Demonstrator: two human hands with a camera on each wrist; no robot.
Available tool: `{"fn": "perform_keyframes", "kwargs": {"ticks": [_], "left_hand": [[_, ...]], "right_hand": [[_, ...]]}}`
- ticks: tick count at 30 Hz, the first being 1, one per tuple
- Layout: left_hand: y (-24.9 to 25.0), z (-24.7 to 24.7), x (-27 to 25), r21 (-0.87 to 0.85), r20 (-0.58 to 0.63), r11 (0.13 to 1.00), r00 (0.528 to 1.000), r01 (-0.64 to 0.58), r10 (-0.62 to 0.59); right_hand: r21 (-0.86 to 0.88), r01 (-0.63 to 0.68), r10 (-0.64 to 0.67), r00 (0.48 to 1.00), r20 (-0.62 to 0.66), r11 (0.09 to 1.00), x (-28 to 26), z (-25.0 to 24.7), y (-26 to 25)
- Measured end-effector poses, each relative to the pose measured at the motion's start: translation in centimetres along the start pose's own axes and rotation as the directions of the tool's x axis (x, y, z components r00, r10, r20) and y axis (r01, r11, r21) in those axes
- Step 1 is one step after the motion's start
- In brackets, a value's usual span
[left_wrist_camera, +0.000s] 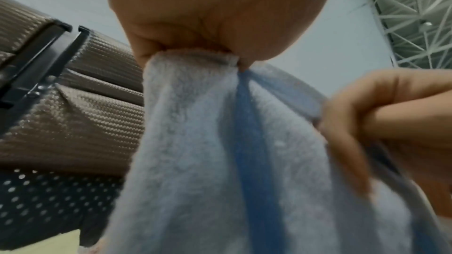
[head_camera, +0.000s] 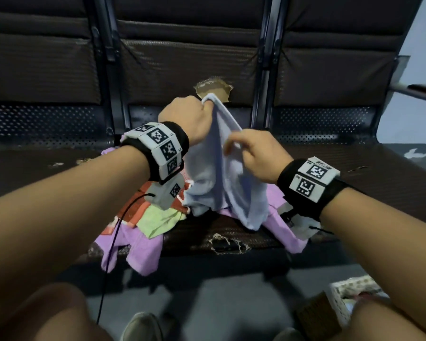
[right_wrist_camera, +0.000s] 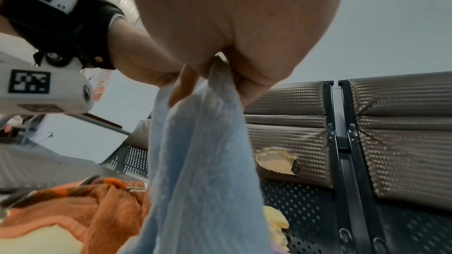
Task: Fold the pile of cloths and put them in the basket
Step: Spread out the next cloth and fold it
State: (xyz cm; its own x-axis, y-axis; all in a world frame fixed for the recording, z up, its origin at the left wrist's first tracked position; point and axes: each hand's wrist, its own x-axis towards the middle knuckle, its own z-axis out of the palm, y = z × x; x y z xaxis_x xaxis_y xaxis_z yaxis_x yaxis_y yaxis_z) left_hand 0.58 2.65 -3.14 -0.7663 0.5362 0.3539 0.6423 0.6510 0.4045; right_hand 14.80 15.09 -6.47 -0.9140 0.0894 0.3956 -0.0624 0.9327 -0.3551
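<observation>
A light blue cloth [head_camera: 221, 178] hangs in the air above the bench seat, held by both hands. My left hand [head_camera: 185, 119] grips its top corner in a fist, and the left wrist view shows the blue cloth [left_wrist_camera: 208, 142] bunched under that fist. My right hand [head_camera: 251, 153] pinches the cloth's edge a little lower and to the right; in the right wrist view the blue cloth [right_wrist_camera: 203, 161] drops from those fingers. Under it lies a pile of cloths: pink [head_camera: 138, 249], light green [head_camera: 158, 220] and orange-red [head_camera: 143, 203]. A white woven basket [head_camera: 349, 291] sits on the floor at the lower right.
The pile lies on a dark bench seat [head_camera: 379, 178] with torn spots in the padding [head_camera: 225, 243] and in the backrest [head_camera: 213, 91]. A black cable [head_camera: 111, 254] runs down from my left wrist. My knees and shoes fill the lower edge of the head view.
</observation>
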Motion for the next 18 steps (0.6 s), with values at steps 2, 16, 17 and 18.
{"fn": "perform_keyframes", "kwargs": {"ticks": [2,16,17,18], "left_hand": [[0.3,-0.1,-0.1,-0.037,0.084,0.998,0.996,0.042,-0.039],[0.4,2.8,-4.1,-0.887,0.277,0.358,0.956,0.292,-0.094],[0.2,2.9,-4.0,-0.882,0.263,0.371,0.957,0.289,-0.121],[0.1,3.0,-3.9,-0.876,0.273,0.372,0.952,0.307,-0.140]], "right_hand": [[0.041,-0.079,0.077,0.996,0.036,0.996,0.0,0.3,-0.4],[0.363,-0.424,0.469,0.882,-0.041,0.830,-0.4,4.7,0.7],[0.404,-0.415,0.479,0.876,-0.065,0.815,-0.3,4.3,0.6],[0.439,-0.404,0.476,0.877,-0.062,0.803,-0.2,4.1,0.5]]}}
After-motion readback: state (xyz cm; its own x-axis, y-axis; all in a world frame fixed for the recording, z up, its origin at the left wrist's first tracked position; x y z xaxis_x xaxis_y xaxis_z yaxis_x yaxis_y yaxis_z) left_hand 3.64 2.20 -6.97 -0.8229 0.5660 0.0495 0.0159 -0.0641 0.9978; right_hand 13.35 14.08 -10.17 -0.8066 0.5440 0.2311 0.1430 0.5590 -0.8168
